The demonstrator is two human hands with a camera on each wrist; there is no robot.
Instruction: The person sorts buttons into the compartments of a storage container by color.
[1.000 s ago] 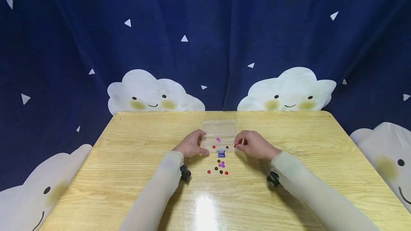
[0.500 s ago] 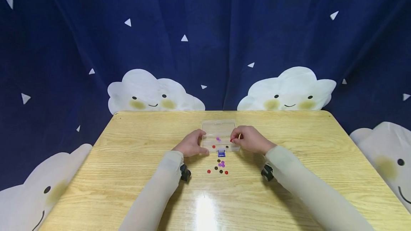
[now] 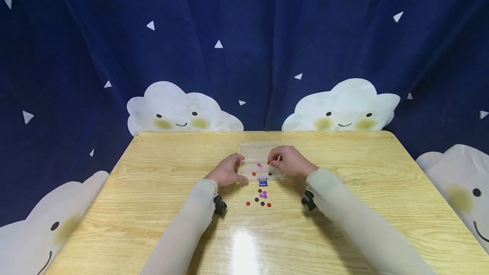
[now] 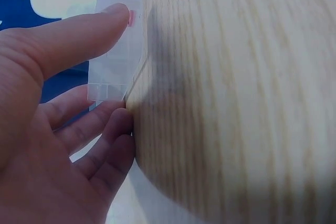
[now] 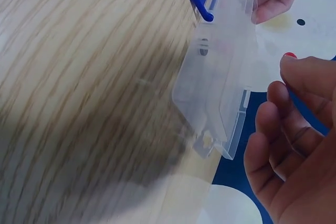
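Right hand [image 3: 289,161]: I see its grip closed to a pinch on a red piece [image 3: 268,163].
Left hand [image 3: 228,170]: its half-open grip holds the left end of the clear box [image 5: 210,87].
Clear box: just below head-view centre, long axis left to right, lid [image 3: 259,151] toward the frame's top, blue latch [image 3: 263,182] pointing bottomward.

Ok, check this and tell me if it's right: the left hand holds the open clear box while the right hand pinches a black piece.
Wrong colour: the piece that the right hand pinches is red, not black, as the head view shows. The left hand does hold the open clear box.
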